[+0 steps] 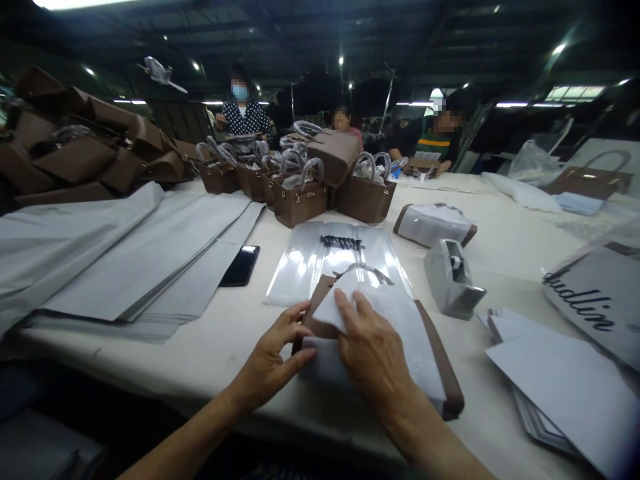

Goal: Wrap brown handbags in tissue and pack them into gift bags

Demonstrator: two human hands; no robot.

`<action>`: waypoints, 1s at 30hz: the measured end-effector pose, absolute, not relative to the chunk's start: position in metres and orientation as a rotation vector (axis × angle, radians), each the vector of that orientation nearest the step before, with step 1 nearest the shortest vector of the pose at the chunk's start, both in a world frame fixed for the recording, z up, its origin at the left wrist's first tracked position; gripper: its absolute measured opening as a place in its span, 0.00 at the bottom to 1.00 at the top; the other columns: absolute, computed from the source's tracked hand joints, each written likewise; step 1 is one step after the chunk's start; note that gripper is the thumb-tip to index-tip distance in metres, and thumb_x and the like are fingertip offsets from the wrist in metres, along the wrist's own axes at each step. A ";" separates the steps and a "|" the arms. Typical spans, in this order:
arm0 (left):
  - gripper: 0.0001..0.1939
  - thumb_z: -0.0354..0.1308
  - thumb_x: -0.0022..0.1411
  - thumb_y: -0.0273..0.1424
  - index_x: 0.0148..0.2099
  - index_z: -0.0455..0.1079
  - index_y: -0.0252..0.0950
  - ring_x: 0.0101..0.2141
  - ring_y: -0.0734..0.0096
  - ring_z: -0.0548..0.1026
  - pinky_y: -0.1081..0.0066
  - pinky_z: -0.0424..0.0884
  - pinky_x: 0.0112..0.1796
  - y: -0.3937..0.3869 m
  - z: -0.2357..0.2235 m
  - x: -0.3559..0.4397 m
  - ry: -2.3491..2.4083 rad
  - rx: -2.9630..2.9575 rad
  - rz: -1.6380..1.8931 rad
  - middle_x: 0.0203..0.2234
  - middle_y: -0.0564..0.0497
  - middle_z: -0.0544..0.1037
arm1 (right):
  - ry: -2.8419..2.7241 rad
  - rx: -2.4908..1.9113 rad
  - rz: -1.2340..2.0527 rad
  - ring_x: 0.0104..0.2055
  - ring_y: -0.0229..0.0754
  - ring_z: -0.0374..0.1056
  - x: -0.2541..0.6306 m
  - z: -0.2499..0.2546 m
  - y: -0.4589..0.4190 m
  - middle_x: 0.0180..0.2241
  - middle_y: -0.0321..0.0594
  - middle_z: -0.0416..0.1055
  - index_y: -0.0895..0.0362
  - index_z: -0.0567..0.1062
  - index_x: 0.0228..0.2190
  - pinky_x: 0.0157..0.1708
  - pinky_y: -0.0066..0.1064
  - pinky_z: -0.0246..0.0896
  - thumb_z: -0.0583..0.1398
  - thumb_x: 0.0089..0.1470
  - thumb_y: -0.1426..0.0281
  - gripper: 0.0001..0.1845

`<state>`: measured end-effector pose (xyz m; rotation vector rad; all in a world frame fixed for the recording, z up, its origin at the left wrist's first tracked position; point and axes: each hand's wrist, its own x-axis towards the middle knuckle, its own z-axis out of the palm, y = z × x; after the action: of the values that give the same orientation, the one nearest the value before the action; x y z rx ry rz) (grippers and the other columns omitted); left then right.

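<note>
A brown handbag (439, 353) lies on its side before me, with a white wrapping sheet (417, 333) laid over most of it. At the bag's left end, my left hand (275, 357) grips the edge, thumb on the white sheet and fingers on the brown side. My right hand (373, 350) rests on top with fingers stretched, pressing a folded flap of the sheet against the bag. Its palm side is hidden. Beneath the bag's far side is a clear plastic bag (295, 267) with dark lettering.
A tape dispenser (453, 280) and a wrapped handbag (433, 225) stand to the right, near white cards (565, 373). Leftward are a phone (240, 265) and large grey-white sheets (125, 253). Brown handbags (300, 203) crowd the back; several people (245, 120) are behind the table.
</note>
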<state>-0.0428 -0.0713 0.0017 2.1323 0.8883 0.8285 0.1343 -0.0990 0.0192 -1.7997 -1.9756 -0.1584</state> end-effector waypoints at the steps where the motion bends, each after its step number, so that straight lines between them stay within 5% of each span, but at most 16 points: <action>1: 0.07 0.50 0.62 0.30 0.40 0.67 0.34 0.58 0.62 0.54 0.64 0.59 0.54 -0.070 0.003 -0.040 0.889 2.058 0.826 0.58 0.44 0.55 | -1.978 -1.722 -0.202 0.47 0.57 0.63 0.136 0.016 -0.098 0.53 0.58 0.58 0.64 0.64 0.52 0.43 0.48 0.63 0.51 0.47 0.80 0.28; 5: 0.06 0.53 0.60 0.33 0.36 0.68 0.36 0.56 0.63 0.57 0.71 0.58 0.52 -0.065 0.006 -0.030 0.953 1.814 0.842 0.53 0.48 0.63 | -1.992 -1.292 -0.304 0.57 0.52 0.53 0.146 -0.002 -0.098 0.53 0.56 0.60 0.68 0.65 0.49 0.54 0.49 0.54 0.48 0.49 0.82 0.25; 8: 0.08 0.53 0.59 0.33 0.31 0.67 0.35 0.43 0.67 0.68 0.74 0.64 0.43 -0.063 0.006 -0.024 0.959 1.688 0.841 0.36 0.50 0.71 | -1.960 -1.160 -0.233 0.56 0.44 0.56 0.150 -0.006 -0.101 0.52 0.50 0.62 0.66 0.63 0.51 0.56 0.38 0.54 0.49 0.51 0.83 0.24; 11: 0.07 0.56 0.57 0.31 0.28 0.66 0.34 0.36 0.71 0.68 0.75 0.62 0.38 -0.059 0.005 -0.021 1.013 1.665 0.866 0.29 0.53 0.69 | -2.017 -1.077 -0.196 0.56 0.44 0.57 0.151 -0.005 -0.106 0.52 0.48 0.62 0.64 0.63 0.52 0.56 0.36 0.54 0.51 0.51 0.84 0.26; 16: 0.06 0.56 0.56 0.28 0.27 0.67 0.34 0.35 0.72 0.66 0.76 0.61 0.37 -0.057 0.002 -0.019 1.037 1.644 0.887 0.28 0.54 0.69 | -2.154 -0.977 -0.248 0.55 0.49 0.56 0.152 -0.010 -0.108 0.52 0.50 0.62 0.65 0.63 0.53 0.53 0.40 0.58 0.48 0.49 0.85 0.28; 23: 0.05 0.55 0.58 0.28 0.29 0.69 0.36 0.35 0.74 0.67 0.76 0.62 0.38 -0.055 -0.014 -0.018 1.075 1.592 0.906 0.28 0.55 0.69 | -2.428 -0.826 -0.529 0.47 0.56 0.65 0.146 -0.010 -0.101 0.42 0.57 0.70 0.71 0.73 0.40 0.40 0.41 0.68 0.48 0.53 0.82 0.17; 30: 0.12 0.45 0.65 0.34 0.46 0.67 0.42 0.48 0.72 0.65 0.73 0.59 0.51 -0.058 -0.026 -0.022 1.039 1.595 0.962 0.44 0.53 0.70 | -2.423 -0.930 -0.539 0.49 0.59 0.63 0.138 -0.019 -0.109 0.44 0.58 0.68 0.71 0.73 0.42 0.42 0.43 0.68 0.53 0.55 0.77 0.15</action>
<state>-0.0223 -0.0584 -0.0263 1.5954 1.0392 0.9618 0.1378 -0.1093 -0.0187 -0.9303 -2.4226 -0.5386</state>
